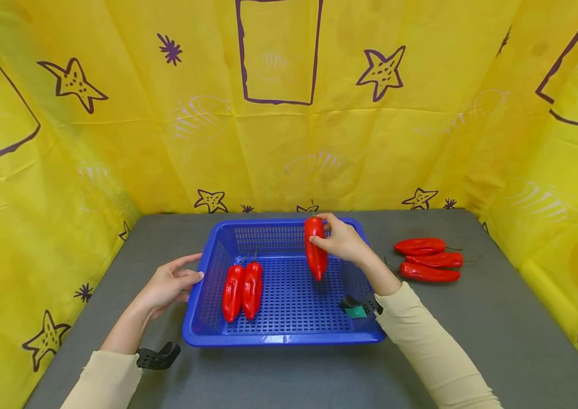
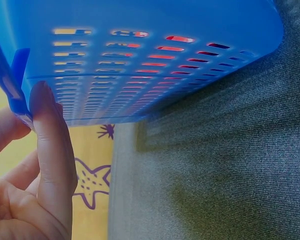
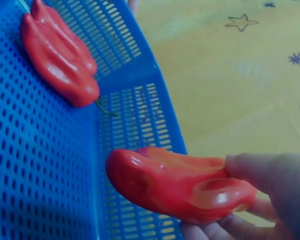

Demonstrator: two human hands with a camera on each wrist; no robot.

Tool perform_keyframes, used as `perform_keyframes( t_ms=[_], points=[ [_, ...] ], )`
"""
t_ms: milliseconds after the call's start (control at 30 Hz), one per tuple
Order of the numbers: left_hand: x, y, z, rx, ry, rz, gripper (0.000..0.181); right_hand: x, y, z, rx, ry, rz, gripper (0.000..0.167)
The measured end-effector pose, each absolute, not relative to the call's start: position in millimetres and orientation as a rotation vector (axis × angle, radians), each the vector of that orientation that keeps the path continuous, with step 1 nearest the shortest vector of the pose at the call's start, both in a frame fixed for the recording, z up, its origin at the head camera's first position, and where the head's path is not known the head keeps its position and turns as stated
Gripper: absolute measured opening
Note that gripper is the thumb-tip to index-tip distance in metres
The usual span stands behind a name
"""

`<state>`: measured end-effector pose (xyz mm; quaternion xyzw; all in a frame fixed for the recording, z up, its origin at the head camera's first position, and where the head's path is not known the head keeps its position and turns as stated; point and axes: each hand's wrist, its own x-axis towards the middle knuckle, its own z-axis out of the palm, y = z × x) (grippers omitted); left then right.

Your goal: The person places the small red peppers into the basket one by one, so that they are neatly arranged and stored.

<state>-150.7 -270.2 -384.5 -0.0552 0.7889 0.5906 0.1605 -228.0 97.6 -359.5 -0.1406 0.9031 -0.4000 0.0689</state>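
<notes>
A red chili pepper (image 1: 316, 249) hangs tip down above the right half of a blue plastic basket (image 1: 284, 339). My right hand (image 1: 342, 240) pinches it near the stem end between thumb and fingers; the right wrist view shows the same pepper (image 3: 175, 185) held over the mesh. At the basket's left side, my left hand (image 1: 168, 284) grips the rim, its thumb (image 2: 50, 145) against the wall in the left wrist view. Two more red peppers (image 1: 252, 289) lie side by side on the basket floor, toward the left wall.
Three red peppers (image 1: 429, 272) lie close together on the grey table (image 1: 493, 335), right of the basket. A yellow patterned cloth (image 1: 279, 153) stands behind the table and along both sides.
</notes>
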Motion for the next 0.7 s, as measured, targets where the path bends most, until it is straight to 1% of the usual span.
perform_keyframes(
  t_ms=[367, 700],
  points=[
    [-150.3, -270.8, -384.3, -0.154, 2.251, 1.685, 0.066, -228.5, 77.4, -370.9, -0.464, 2.681, -1.202, 0.056],
    [-151.0, -271.8, -385.1, -0.153, 2.259, 1.673, 0.066, -229.4, 59.3, -377.3, -0.498, 2.652, -1.172, 0.056]
  ],
)
